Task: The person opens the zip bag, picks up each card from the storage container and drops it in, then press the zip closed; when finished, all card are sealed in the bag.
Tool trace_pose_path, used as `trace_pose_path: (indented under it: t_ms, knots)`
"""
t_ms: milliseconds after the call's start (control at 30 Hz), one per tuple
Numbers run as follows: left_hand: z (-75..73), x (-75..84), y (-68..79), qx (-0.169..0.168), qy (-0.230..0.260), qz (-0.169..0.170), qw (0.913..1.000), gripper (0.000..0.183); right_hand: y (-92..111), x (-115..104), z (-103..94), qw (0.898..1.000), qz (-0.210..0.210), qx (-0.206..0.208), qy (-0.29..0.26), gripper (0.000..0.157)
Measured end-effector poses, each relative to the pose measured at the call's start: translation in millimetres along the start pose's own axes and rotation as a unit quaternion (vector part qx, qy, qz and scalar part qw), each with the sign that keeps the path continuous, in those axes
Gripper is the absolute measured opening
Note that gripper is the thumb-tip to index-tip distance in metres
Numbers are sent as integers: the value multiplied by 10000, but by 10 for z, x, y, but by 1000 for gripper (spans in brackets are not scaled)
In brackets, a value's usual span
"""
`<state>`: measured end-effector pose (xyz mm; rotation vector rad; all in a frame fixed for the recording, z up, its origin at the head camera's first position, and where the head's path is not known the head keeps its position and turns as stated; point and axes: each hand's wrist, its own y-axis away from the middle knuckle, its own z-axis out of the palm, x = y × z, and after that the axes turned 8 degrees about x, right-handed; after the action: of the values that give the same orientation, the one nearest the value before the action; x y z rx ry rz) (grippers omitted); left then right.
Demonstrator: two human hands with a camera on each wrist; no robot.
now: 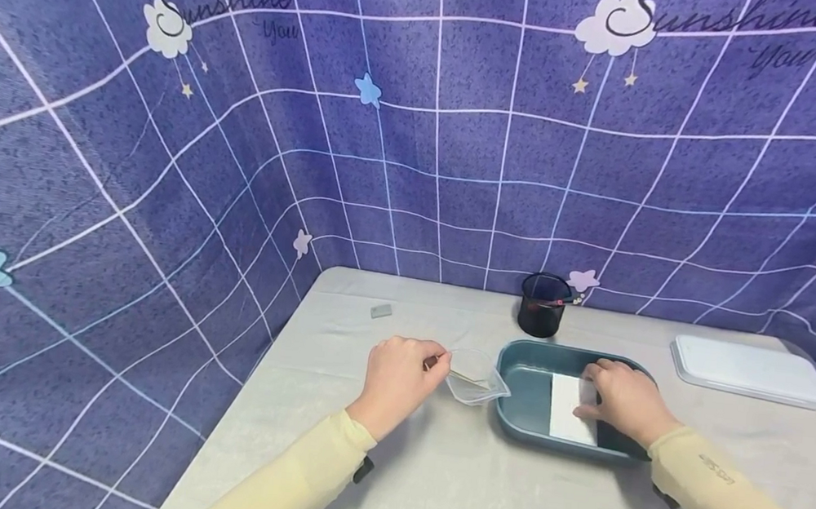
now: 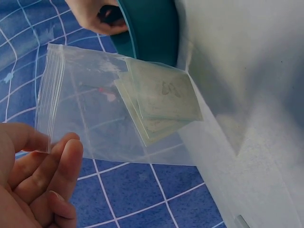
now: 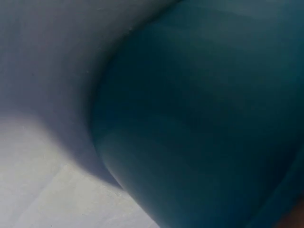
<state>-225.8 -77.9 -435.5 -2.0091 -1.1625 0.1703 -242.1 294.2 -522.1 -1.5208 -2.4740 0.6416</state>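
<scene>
The left hand (image 1: pixel 399 381) pinches the bag (image 1: pixel 467 387) at its zip edge, just left of the tray (image 1: pixel 527 401). The right hand (image 1: pixel 623 398) touches the white card (image 1: pixel 565 421) inside the tray and hides its right part; whether it grips, cannot be told. Behind: cup (image 1: pixel 539 318); far right: case (image 1: pixel 751 372). The left wrist view alone clearly shows overlapping sheets (image 2: pixel 166 90) in the bag; the right wrist view shows mainly the tray.

On the table (image 1: pixel 459 489), the gray block (image 1: pixel 381 311) lies at ten o'clock, the black cup (image 1: pixel 539 318) at twelve, the white case (image 1: pixel 747 370) at two; purple curtain (image 1: pixel 473 146) behind.
</scene>
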Motion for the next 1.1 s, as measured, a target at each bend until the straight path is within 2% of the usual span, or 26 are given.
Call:
trace_pose_path:
  t_ms: [333, 667, 800, 967, 1100]
  knots:
    - [0, -2, 13, -70, -21, -61, 10000, 14, -27, -34, -127, 9983, -132, 461, -325, 28]
    - [3, 6, 10, -48, -59, -42, 10000, 13, -77, -249, -316, 9965, -310, 622, -457, 20]
    - [3, 11, 7, -20, -46, -12, 10000, 12, -106, -321, -372, 9966, -273, 556, -539, 20]
    - [1, 13, 3, -14, -44, -2, 10000, 12, -122, -431, -458, 9961, -167, 232, -839, 19]
    - [6, 8, -2, -9, -48, -3, 10000, 13, -139, -485, -504, 9944, -256, 65, -1027, 18]
